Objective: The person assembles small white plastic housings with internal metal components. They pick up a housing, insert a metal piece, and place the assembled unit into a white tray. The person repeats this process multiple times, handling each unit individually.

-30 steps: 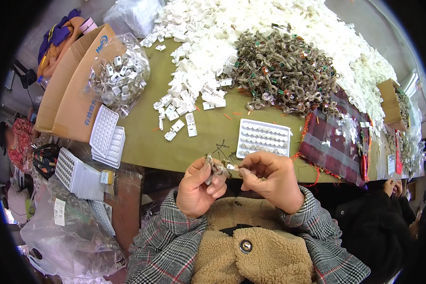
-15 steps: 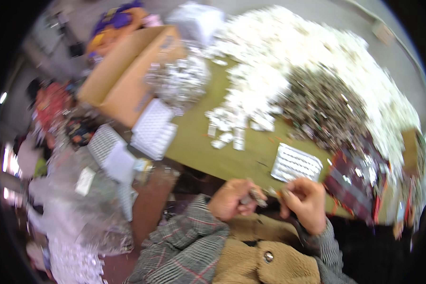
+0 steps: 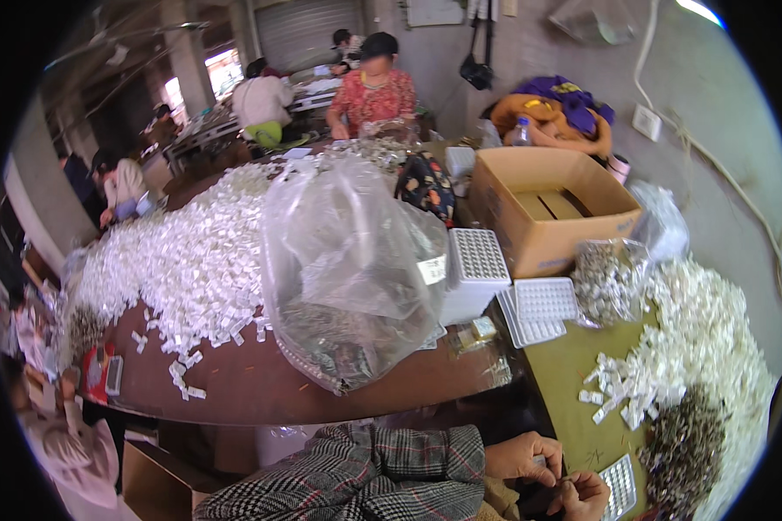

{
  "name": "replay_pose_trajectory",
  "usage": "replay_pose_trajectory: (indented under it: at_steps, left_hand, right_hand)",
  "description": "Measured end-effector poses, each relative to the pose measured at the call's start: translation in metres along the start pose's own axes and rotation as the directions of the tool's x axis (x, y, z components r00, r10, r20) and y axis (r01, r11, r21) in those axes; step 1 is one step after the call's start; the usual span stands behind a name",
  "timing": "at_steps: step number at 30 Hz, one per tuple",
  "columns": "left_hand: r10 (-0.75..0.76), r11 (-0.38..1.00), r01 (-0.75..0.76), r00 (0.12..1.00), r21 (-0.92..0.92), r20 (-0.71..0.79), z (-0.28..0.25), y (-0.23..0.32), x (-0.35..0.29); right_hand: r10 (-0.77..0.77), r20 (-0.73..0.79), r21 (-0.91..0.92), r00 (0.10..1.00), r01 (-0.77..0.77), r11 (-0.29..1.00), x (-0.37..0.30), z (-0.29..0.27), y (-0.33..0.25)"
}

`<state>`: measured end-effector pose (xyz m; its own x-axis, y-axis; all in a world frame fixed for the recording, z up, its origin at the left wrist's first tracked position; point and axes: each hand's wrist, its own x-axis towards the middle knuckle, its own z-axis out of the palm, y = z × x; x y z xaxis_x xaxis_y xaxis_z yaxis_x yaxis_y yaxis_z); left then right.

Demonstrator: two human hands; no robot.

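View swung left since 1 s ago: left hand (image 3: 526, 458) and right hand (image 3: 582, 497) shifted from lower middle to lower right, fingertips now close together instead of clearly apart. Checked sleeve (image 3: 347, 473) now runs across the bottom. Tray of round pieces (image 3: 619, 489) now at lower right, cardboard box (image 3: 530, 243) went from upper left to right of centre, clear plastic bag (image 3: 356, 269) from lower left to centre. Person in red top (image 3: 375, 97) moved from left edge to upper middle; 2nd white heap (image 3: 182, 252), roller shutter (image 3: 300, 36) now in view
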<state>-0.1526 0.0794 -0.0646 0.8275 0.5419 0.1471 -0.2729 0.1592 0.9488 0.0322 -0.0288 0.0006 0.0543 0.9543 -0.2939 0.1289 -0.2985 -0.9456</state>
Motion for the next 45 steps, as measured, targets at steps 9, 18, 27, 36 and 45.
replay_pose_trajectory:
  at_steps: [9, 18, 27, 36, 45]
  left_hand:
    - [0.267, 0.957, -0.262, 0.963, 0.128, -0.027, -0.014, -0.005, -0.023]
    - [0.483, 0.867, -0.409, 0.830, 0.284, -0.279, -0.010, -0.008, -0.038]
    - [0.555, 0.816, -0.428, 0.769, 0.388, -0.318, -0.004, -0.010, -0.058]
    - [0.623, 0.713, -0.438, 0.754, 0.547, -0.208, -0.006, -0.010, -0.060]
    - [0.573, 0.724, -0.416, 0.807, 0.550, -0.145, -0.008, -0.005, -0.064]
  right_hand:
    - [0.050, -0.050, 0.128, 0.998, -0.043, 0.991, 0.030, 0.024, 0.020]
    - [0.099, 0.148, 0.174, 0.984, -0.125, 0.977, 0.031, 0.040, 0.008]
    - [0.117, 0.100, 0.266, 0.988, -0.140, 0.954, 0.031, 0.057, 0.013]
    - [-0.570, 0.240, -0.602, 0.786, 0.581, 0.548, 0.028, 0.057, 0.033]
    - [-0.345, -0.031, -0.056, 0.938, 0.343, 0.938, 0.036, 0.060, 0.063]
